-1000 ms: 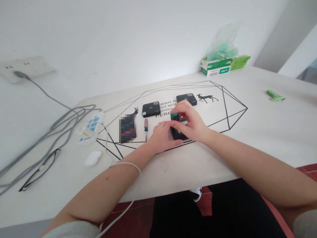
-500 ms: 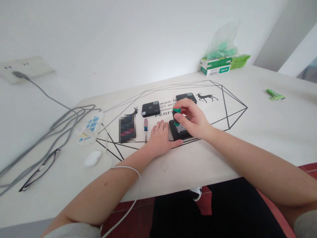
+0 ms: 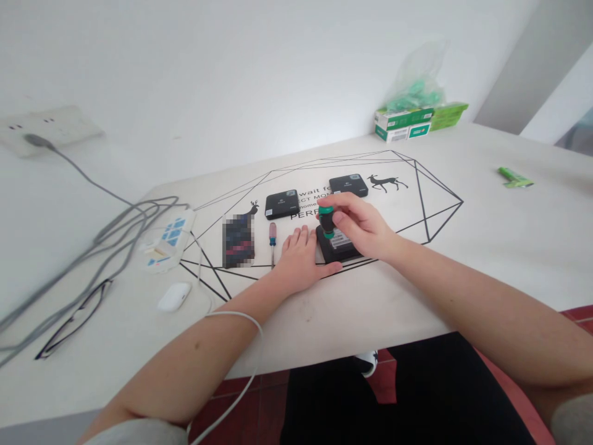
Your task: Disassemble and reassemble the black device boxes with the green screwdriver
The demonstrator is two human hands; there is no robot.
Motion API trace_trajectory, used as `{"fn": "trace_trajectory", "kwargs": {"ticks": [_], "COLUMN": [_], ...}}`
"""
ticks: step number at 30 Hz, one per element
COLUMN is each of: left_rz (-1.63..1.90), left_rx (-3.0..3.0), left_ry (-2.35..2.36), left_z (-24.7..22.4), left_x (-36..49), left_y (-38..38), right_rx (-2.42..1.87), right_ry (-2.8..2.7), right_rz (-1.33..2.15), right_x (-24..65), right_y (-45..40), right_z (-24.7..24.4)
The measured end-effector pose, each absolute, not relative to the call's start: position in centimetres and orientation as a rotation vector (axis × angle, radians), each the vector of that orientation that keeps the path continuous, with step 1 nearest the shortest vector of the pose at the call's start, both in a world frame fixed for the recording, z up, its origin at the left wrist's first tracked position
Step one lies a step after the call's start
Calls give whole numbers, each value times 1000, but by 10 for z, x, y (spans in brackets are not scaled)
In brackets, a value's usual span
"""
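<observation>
In my right hand (image 3: 364,225) is a stubby screwdriver (image 3: 327,221) with a black and green handle, held upright between thumb and fingers. It stands over the far left part of a black box-shaped device (image 3: 330,252) that has a pale label on top. The screwdriver's tip is too small to make out. My left hand (image 3: 301,262) lies flat on the table, fingers stretched out, its thumb along the near edge of the device. Left of that hand lies a second screwdriver (image 3: 273,238) with a clear reddish and blue handle.
Two black boxes, one on the left (image 3: 282,204) and one on the right (image 3: 348,185), lie farther back. Leftward are a power strip (image 3: 171,238), a white earbud case (image 3: 175,296), glasses (image 3: 74,318) and grey cables. Green-white cartons (image 3: 403,123) stand by the wall.
My right hand has shifted slightly toward me and its fingers have turned about the screwdriver, showing more of the handle. The left hand stays in place.
</observation>
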State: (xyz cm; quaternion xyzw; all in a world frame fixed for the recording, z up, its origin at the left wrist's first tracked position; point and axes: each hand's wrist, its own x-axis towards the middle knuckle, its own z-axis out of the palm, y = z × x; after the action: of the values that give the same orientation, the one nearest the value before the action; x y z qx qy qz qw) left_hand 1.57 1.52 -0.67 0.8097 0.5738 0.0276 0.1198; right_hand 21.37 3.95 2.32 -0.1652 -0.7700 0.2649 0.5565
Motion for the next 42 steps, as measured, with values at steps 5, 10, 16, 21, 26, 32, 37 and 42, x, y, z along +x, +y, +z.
{"fn": "trace_trajectory", "kwargs": {"ticks": [5, 10, 16, 21, 26, 32, 37, 42], "left_rz": [47, 39, 19, 9, 31, 7, -18, -39], "left_rx": [2373, 2383, 2393, 2389, 2390, 2388, 2407, 2397], "left_ry": [1661, 1639, 1655, 1654, 1652, 1662, 1657, 1663], "left_z": [-6, -9, -11, -9, -7, -8, -8, -7], "left_x": [15, 13, 12, 13, 14, 13, 13, 13], "left_y": [13, 13, 15, 14, 12, 14, 14, 14], "right_rx": [-425, -375, -370, -411, -446, -372, -320, -434], "right_ry": [-1831, -1820, -1812, -1823, -1856, -1796, -1753, -1724], "right_rz": [536, 550, 715, 497, 460, 743, 914, 756], "right_x": [211, 214, 214, 211, 212, 219, 218, 214], "right_y": [46, 46, 43, 46, 46, 44, 47, 49], "right_z": [17, 16, 14, 13, 16, 23, 20, 13]}}
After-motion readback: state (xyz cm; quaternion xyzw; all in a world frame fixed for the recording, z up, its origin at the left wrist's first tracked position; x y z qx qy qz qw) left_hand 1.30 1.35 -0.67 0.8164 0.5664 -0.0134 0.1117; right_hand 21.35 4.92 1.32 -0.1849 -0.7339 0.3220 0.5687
